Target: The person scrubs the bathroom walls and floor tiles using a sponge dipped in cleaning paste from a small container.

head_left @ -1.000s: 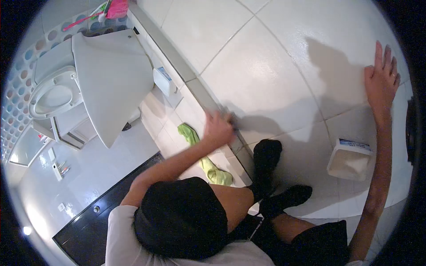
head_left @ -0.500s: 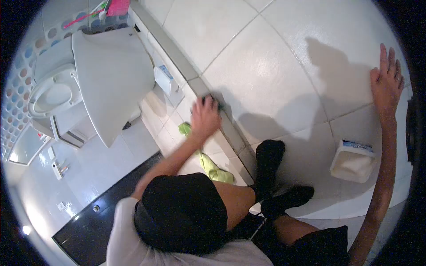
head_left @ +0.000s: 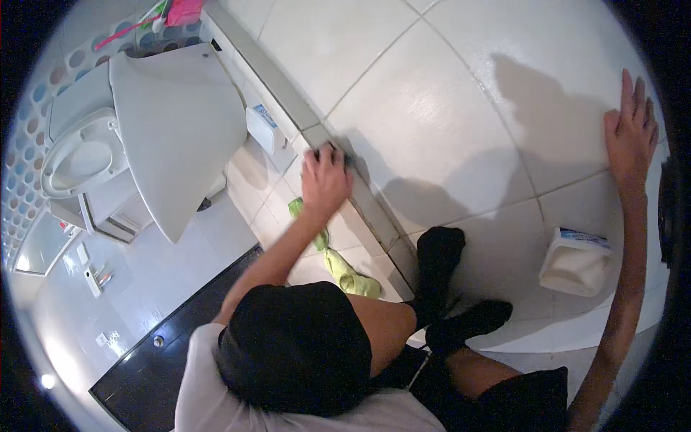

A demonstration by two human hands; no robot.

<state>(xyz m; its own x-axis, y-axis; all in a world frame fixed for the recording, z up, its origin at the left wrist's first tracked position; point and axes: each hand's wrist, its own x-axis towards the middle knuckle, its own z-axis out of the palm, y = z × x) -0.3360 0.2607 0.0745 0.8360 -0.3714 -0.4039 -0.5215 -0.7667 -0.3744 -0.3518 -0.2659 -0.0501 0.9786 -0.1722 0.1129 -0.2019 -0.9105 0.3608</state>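
My left hand is on the low tiled ledge, fingers curled over a small dark thing. Most of that thing is hidden under my fingers, so its kind does not show. Just below the hand, a green cloth lies bunched on the floor beside the ledge. At the far right, my right hand rests with its fingers stretched out on the pale tiled surface, holding nothing. A white plastic tub with a blue label sits near my right forearm.
A toilet and a large white basin-like fixture stand at the left. By the ledge is another white tub with a blue label. Pink cleaning items lie at the top left. My black-socked foot is on the tiles.
My left hand has shifted slightly up and left along the ledge, with the dark thing still under its fingers. The right hand stays in place. The view has moved a little.
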